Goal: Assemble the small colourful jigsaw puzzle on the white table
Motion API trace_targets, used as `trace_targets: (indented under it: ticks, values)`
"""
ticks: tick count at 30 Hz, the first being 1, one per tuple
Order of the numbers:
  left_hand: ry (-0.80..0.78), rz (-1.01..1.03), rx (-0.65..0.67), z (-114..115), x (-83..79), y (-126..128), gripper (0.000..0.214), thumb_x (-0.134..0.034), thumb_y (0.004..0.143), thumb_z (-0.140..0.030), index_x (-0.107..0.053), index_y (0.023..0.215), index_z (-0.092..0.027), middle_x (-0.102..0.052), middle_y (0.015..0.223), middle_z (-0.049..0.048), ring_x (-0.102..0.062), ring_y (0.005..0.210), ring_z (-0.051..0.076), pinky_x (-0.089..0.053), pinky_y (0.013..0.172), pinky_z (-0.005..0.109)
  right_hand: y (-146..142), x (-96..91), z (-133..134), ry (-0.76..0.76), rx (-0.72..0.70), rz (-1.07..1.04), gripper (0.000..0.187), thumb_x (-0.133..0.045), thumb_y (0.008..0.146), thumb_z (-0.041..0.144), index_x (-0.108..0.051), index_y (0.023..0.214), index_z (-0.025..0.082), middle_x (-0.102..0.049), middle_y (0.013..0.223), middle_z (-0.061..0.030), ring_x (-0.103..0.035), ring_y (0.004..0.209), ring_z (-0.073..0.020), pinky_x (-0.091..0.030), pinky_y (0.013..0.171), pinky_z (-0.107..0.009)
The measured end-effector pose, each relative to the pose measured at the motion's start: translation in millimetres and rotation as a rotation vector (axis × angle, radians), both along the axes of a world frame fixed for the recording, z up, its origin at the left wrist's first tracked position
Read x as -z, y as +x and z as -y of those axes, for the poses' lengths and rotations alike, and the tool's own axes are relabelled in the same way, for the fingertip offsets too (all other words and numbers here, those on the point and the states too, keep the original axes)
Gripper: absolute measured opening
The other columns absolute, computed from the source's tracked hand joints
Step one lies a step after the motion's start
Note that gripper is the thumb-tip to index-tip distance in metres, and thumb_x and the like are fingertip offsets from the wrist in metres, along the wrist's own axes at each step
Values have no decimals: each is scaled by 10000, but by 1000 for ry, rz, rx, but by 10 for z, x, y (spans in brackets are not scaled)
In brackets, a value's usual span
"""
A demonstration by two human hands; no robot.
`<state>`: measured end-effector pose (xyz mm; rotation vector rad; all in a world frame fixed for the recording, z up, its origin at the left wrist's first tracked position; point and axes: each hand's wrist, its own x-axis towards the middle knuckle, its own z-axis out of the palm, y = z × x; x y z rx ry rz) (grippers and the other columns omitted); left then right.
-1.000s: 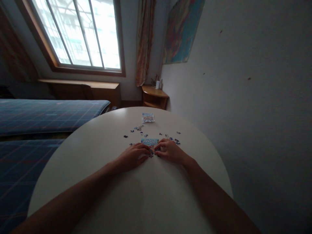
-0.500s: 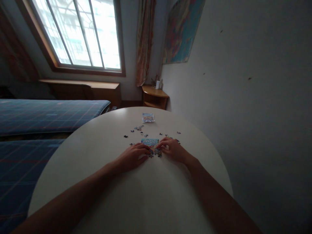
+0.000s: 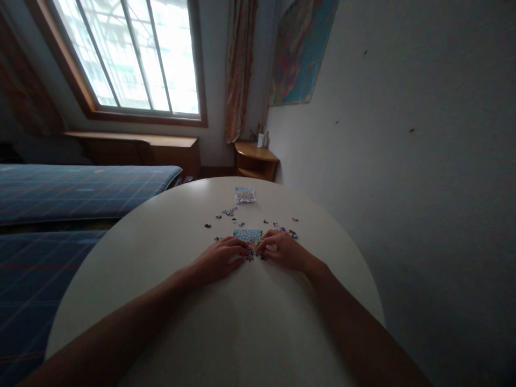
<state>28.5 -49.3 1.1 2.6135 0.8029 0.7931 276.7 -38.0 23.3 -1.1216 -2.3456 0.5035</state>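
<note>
A small, partly assembled jigsaw puzzle (image 3: 248, 235) lies on the round white table (image 3: 242, 333). My left hand (image 3: 220, 259) rests on the table at the puzzle's near left corner, fingers curled with the tips touching its edge. My right hand (image 3: 284, 250) sits at the puzzle's near right corner, fingers bent and pinched together on its edge; whether a piece is between them is hidden. Several loose puzzle pieces (image 3: 229, 213) are scattered beyond the puzzle, and more pieces (image 3: 292, 234) lie just past my right hand.
A small printed picture card (image 3: 244, 194) lies near the table's far edge. Beds with blue plaid covers (image 3: 72, 188) stand to the left. A wooden corner shelf (image 3: 256, 158) and a window (image 3: 133, 54) are behind; a wall runs close on the right.
My right hand shifted slightly right and back again toward the puzzle's near right corner. My left hand stayed in place.
</note>
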Motion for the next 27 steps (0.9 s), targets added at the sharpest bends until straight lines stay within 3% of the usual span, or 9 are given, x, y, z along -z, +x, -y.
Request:
trace_targets:
  ticks: [7, 15, 22, 27]
  values:
    - [5, -27, -5, -24, 34, -14, 217, -567, 918, -162, -692, 1077, -243, -665, 1196, 51, -607, 1111, 192, -469, 990, 340, 36, -35, -10, -41, -5, 2, 215, -656, 791, 98, -792, 878, 240, -682, 906, -39, -631, 811, -147, -468, 787, -266]
    - [22, -30, 26, -54, 99, -36, 257, -558, 933, -178, -674, 1152, -244, -639, 1270, 71, -602, 1140, 201, -465, 1022, 340, 440, -71, -161, 20, 289, 71, 271, -561, 821, 99, -759, 990, 175, -694, 942, -77, -622, 783, -159, -473, 793, -298]
    - [48, -10, 50, -79, 160, -34, 290, -532, 945, -162, -658, 1192, -246, -628, 1316, 73, -586, 1200, 201, -446, 1067, 353, 366, -11, -154, -10, 253, 194, 255, -652, 850, 333, -764, 1062, 246, -678, 1120, -95, -632, 1013, -231, -450, 946, -375]
    - [23, -18, 62, -71, 145, -34, 308, -509, 948, -151, -634, 1213, -245, -607, 1345, 70, -580, 1214, 197, -451, 1067, 358, 332, -21, -123, -27, 265, 234, 217, -648, 858, 342, -770, 1030, 290, -668, 1153, -87, -609, 1084, -252, -417, 983, -421]
